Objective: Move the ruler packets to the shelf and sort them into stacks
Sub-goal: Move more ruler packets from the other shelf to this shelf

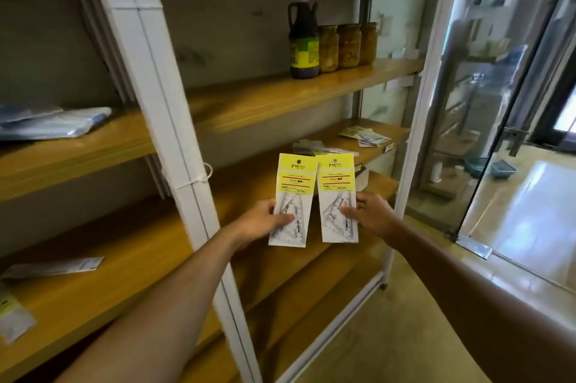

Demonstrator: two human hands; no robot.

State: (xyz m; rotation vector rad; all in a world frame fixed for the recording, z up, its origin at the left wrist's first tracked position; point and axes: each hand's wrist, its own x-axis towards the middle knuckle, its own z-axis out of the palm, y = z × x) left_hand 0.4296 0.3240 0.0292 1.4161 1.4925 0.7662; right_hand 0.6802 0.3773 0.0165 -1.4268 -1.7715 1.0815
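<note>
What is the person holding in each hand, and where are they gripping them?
Each hand holds one ruler packet by its lower, clear part. The left hand pinches the left packet at its left edge; the right hand pinches the right packet at its right edge.

White post [174, 120] flanks bare shelf [149, 245]
</note>
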